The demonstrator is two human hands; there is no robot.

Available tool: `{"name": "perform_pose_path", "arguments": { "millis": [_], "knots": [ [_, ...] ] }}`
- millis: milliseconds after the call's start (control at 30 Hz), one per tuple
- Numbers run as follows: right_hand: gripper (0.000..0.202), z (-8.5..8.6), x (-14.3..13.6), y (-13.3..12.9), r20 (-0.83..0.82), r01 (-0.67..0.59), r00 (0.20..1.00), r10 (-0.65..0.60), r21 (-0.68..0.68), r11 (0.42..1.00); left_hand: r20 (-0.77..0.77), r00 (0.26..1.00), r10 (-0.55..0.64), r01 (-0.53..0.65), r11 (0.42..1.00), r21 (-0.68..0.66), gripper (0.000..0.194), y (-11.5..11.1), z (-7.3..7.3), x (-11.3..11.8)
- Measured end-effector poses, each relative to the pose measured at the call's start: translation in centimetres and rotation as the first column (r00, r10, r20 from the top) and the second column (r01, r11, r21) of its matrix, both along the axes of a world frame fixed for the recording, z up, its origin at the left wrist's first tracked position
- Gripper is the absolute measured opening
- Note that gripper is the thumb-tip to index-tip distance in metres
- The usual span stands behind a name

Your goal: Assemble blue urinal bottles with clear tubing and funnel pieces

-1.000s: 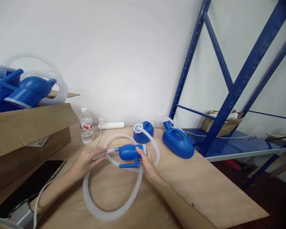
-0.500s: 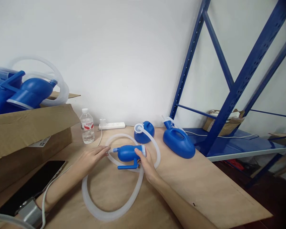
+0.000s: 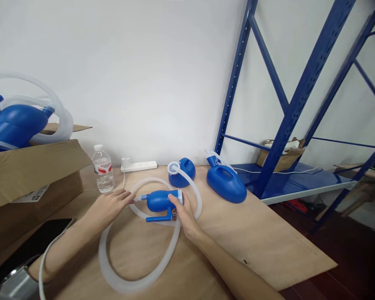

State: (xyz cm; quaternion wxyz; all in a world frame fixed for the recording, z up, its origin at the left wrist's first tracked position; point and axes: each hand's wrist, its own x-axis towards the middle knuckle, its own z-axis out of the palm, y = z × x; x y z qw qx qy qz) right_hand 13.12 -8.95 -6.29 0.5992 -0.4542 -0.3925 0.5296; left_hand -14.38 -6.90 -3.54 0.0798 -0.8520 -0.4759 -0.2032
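My right hand (image 3: 185, 214) is closed round the pale-rimmed wide end of a blue plastic urinal funnel (image 3: 158, 201), which lies sideways just over the table with its flat handle toward me. The fingers of my left hand (image 3: 117, 203) are pinched on the translucent hose (image 3: 139, 198) at the funnel's narrow end; their tips are partly hidden. This hose loops over the table below my hands. Behind the funnel sits a blue urinal bottle (image 3: 181, 173) with a round white cap joined to a hose. To its right lies another blue urinal bottle (image 3: 226, 185) with a handle.
At left, an open cardboard box (image 3: 34, 175) holds more blue funnels and coiled hose. A water bottle (image 3: 103, 168) and a white power strip (image 3: 140, 166) stand by the wall. A black device (image 3: 46, 233) lies under my left forearm, crossed by a white cable. Blue shelving (image 3: 295, 91) rises at right.
My view has turned a little to the right, so the table's things sit farther left in the picture. Both hands keep their hold on the funnel and hose.
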Motion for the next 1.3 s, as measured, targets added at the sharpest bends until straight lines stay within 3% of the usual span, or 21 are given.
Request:
{"name": "perform_pose_path", "arguments": {
  "millis": [267,567,800,1000,1100,1300],
  "knots": [
    [0.065,-0.1,0.2,0.3,-0.014,-0.002,1.0,0.002,-0.035,0.999,0.06,0.989,0.135,-0.13,0.989,-0.074,0.038,0.1,-0.8,-0.1],
    [0.064,-0.1,0.0,0.2,0.06,-0.05,0.997,0.047,0.035,0.998,0.28,0.955,-0.096,0.114,0.992,-0.048,0.045,0.1,1.1,3.1],
    [0.059,0.1,0.0,0.3,0.029,-0.021,0.999,0.021,0.008,1.0,0.413,0.911,-0.009,0.101,0.975,-0.2,0.049,0.8,0.6,3.3],
    [0.058,0.0,0.1,0.3,0.013,-0.034,0.999,0.033,0.033,0.999,0.514,0.858,0.014,0.17,0.936,-0.309,0.054,0.6,1.2,2.6],
    [0.057,0.0,0.1,0.4,0.029,-0.028,0.999,0.027,0.041,0.999,0.48,0.877,-0.024,0.174,0.947,-0.27,0.045,0.8,1.5,2.5],
    [0.064,0.3,0.1,0.2,0.02,-0.016,1.0,0.016,0.005,1.0,0.261,0.96,-0.101,0.129,0.987,-0.092,0.038,1.2,0.8,2.3]
  ]
}}
